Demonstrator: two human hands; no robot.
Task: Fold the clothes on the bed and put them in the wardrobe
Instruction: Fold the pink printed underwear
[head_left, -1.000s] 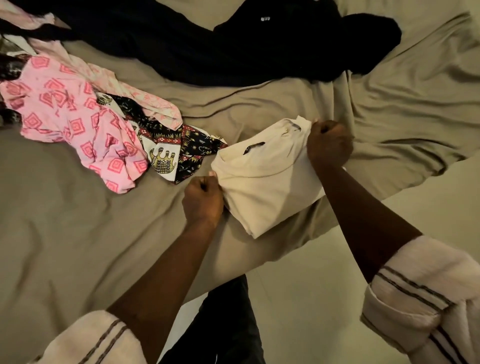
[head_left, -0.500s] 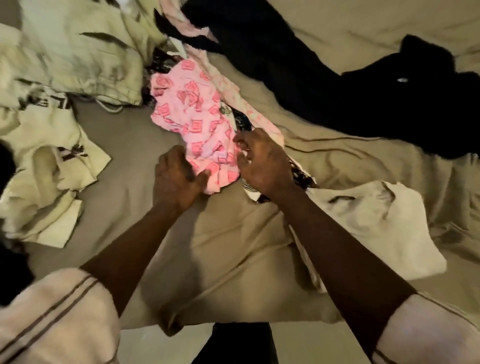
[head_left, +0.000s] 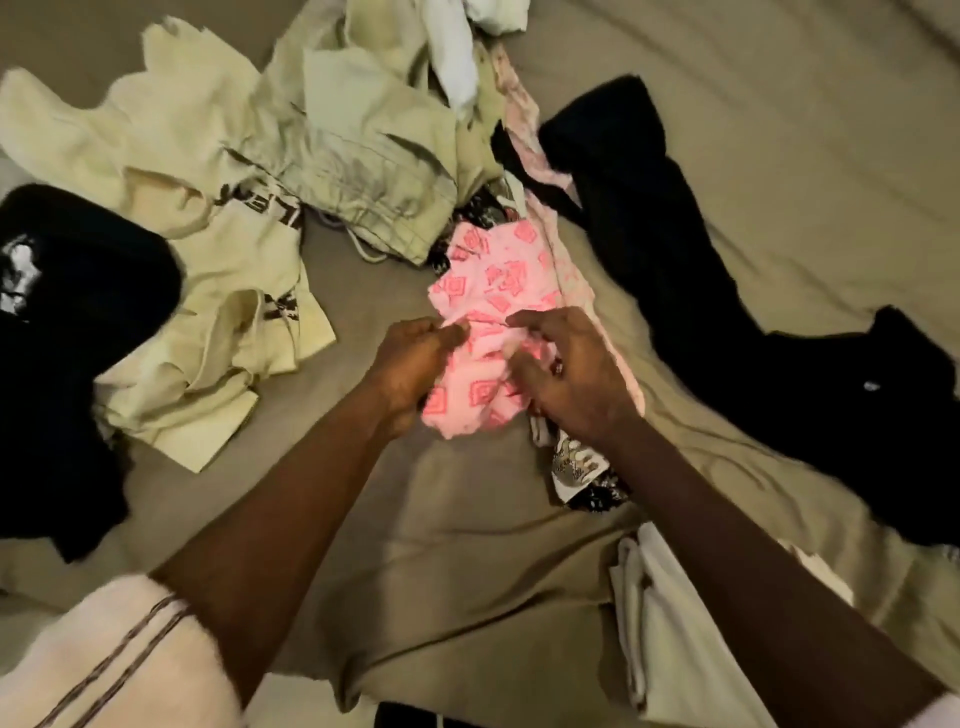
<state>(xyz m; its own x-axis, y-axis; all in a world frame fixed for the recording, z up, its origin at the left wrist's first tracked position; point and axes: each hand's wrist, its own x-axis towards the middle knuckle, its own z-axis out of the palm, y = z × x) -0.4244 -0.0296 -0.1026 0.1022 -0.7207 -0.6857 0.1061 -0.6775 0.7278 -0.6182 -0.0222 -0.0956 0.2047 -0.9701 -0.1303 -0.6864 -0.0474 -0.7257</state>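
Observation:
A crumpled pink garment with red square prints (head_left: 493, 275) lies in the middle of the bed. My left hand (head_left: 410, 364) grips its near left edge with curled fingers. My right hand (head_left: 566, 374) pinches the same garment from the right, fingers bent into the cloth. A folded white garment (head_left: 649, 623) lies at the bed's near edge, partly hidden under my right forearm. A black-and-white patterned cloth (head_left: 576, 467) pokes out below my right wrist.
A long black garment (head_left: 727, 312) stretches across the right of the olive bed sheet (head_left: 779, 130). Cream tops with dark lettering (head_left: 223, 291) and pale green shorts (head_left: 363, 156) are heaped at the back left. A black garment (head_left: 67, 338) sits at the far left.
Both hands left the folded white garment and moved left to the pink one, which they now hold. The view swung left, showing the cream and green heap.

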